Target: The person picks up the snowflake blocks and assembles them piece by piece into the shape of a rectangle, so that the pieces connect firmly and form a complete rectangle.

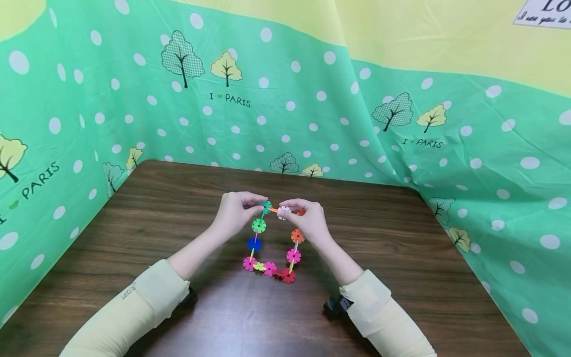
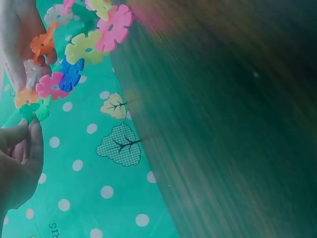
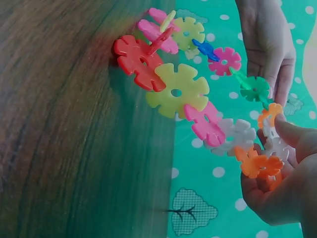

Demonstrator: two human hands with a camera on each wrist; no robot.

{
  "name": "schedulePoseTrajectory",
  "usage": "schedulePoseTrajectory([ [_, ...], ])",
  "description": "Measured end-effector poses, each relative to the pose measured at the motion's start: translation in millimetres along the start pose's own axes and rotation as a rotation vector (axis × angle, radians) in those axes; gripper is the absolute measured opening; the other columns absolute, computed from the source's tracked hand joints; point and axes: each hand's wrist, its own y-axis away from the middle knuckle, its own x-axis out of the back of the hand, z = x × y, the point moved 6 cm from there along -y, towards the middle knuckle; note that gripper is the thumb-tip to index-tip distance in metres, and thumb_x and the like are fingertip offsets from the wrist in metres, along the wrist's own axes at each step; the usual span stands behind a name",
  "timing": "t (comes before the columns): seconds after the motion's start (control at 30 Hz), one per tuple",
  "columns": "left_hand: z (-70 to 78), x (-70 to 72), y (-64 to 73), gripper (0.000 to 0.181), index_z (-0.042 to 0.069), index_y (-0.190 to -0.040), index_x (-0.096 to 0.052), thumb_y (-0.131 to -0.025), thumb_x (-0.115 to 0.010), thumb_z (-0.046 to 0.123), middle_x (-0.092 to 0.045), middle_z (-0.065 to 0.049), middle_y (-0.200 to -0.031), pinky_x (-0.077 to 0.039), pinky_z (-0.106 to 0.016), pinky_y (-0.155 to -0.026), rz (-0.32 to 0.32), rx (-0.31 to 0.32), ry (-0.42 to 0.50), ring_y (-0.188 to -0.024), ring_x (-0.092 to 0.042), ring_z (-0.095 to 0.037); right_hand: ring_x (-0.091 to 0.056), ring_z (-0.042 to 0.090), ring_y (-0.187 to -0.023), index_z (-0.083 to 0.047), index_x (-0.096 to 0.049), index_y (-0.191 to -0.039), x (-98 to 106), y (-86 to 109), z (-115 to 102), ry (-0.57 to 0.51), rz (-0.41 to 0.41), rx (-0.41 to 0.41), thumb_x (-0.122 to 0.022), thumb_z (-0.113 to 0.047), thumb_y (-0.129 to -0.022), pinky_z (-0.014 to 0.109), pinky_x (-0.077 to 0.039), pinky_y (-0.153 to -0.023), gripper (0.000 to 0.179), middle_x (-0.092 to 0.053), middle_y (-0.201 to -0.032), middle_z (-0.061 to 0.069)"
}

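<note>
Slotted, flower-shaped plastic discs are linked into a roughly four-sided ring between the hands. With thumb and fingers, my left hand [image 1: 234, 213] pinches a green disc [image 1: 266, 207] at the ring's far left corner. My right hand [image 1: 311, 222] grips a white disc [image 1: 284, 213] at the far side. Between them, an orange disc [image 3: 270, 115] meets the green one in the right wrist view. Down the left side run a lighter green disc [image 1: 258, 225] and a blue disc [image 1: 255, 244]. A red disc [image 1: 289, 276] marks the near right corner. My right fingers partly hide nearby orange discs.
The dark wood-grain table [image 1: 379, 238] lies under the hands and ring. Behind and beside it hangs a green and yellow cloth [image 1: 312, 109] with dots and trees. Black devices show at the left cuff [image 1: 161, 287] and right cuff [image 1: 368, 302].
</note>
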Motion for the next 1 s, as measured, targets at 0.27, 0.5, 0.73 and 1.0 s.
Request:
schedulePoseTrajectory([
  [0.27, -1.0, -2.2, -0.9, 0.022, 0.006, -0.104, -0.072, -0.083, -0.073, 0.012, -0.073, -0.006, -0.092, -0.056, -0.022, -0.066, -0.031, 0.008, 0.000, -0.074, -0.069, -0.011, -0.066, 0.016, -0.066, -0.010, -0.072, -0.101, 3.5, 0.9, 1.0, -0.006, 0.007, -0.048, -0.076, -0.030, -0.080, 0.035, -0.054, -0.055, 0.028, -0.073, -0.083, 0.004],
  [0.5, -10.0, -1.3, 9.4, 0.029, 0.007, -0.109, -0.067, -0.081, -0.074, 0.011, -0.072, -0.005, -0.096, -0.056, -0.031, -0.076, -0.107, 0.051, 0.023, -0.085, -0.069, -0.016, -0.067, 0.015, -0.070, -0.011, -0.072, -0.101, 14.3, 0.2, 3.0, -0.042, 0.036, -0.068, -0.077, -0.037, -0.077, 0.040, -0.057, -0.065, 0.036, -0.073, -0.087, 0.008],
  [0.73, -24.7, -6.1, 30.5, 0.031, 0.007, -0.109, -0.067, -0.081, -0.075, 0.015, -0.072, -0.002, -0.093, -0.056, -0.031, -0.077, -0.271, 0.138, 0.015, -0.084, -0.068, -0.014, -0.065, 0.014, -0.064, -0.006, -0.071, -0.102, 24.9, -1.4, 4.6, -0.134, 0.066, -0.086, -0.077, -0.025, -0.079, 0.027, -0.056, -0.061, 0.031, -0.072, -0.090, 0.013],
  [1.0, -30.6, -7.2, 42.2, 0.020, 0.008, -0.098, -0.070, -0.079, -0.076, 0.011, -0.072, -0.001, -0.086, -0.056, -0.032, -0.075, -0.363, 0.135, -0.056, -0.081, -0.069, -0.015, -0.061, 0.021, -0.062, 0.004, -0.067, -0.104, 34.5, -0.9, 1.6, -0.333, 0.116, -0.100, -0.077, -0.016, -0.080, 0.027, -0.055, -0.061, 0.033, -0.071, -0.079, 0.003],
])
